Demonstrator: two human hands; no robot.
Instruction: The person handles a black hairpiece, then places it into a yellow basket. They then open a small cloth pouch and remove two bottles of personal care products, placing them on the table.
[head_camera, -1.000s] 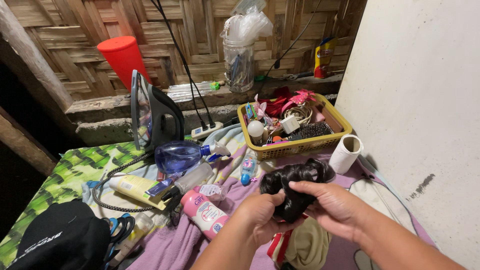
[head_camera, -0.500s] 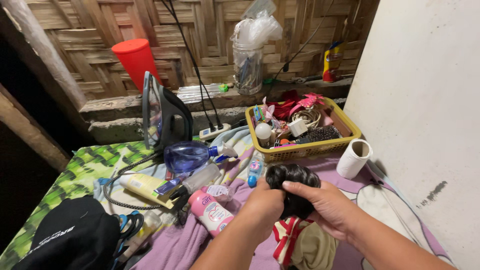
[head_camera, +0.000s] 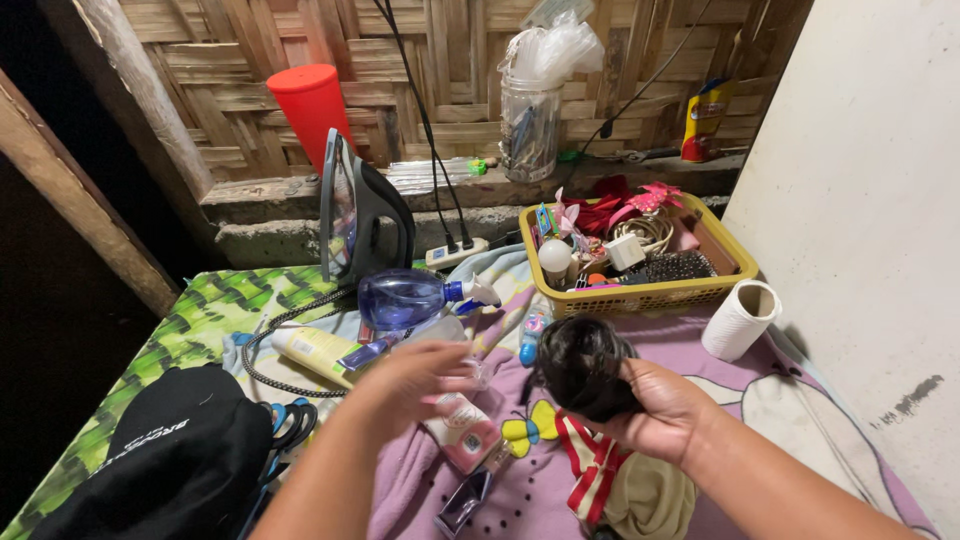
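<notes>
My right hand (head_camera: 665, 410) grips a black bundled cloth, rolled into a ball (head_camera: 583, 365), held above the purple blanket (head_camera: 800, 400). My left hand (head_camera: 415, 375) is off the bundle, fingers apart, hovering over a pink bottle (head_camera: 462, 430) and a clear blue spray bottle (head_camera: 410, 297). A red, white and yellow garment (head_camera: 615, 480) lies under my right wrist.
A yellow basket (head_camera: 640, 297) of hair things, a brush and cords stands at the back right, a paper roll (head_camera: 740, 320) beside it. An upright iron (head_camera: 355, 215), power strip (head_camera: 455, 252), red cup (head_camera: 310, 105), yellow tube (head_camera: 320, 350), black bag (head_camera: 160, 460), scissors (head_camera: 290, 425). White wall at right.
My left hand let go of the black bundle and moved left over the bottles. My right hand alone now holds the bundle, more tightly balled.
</notes>
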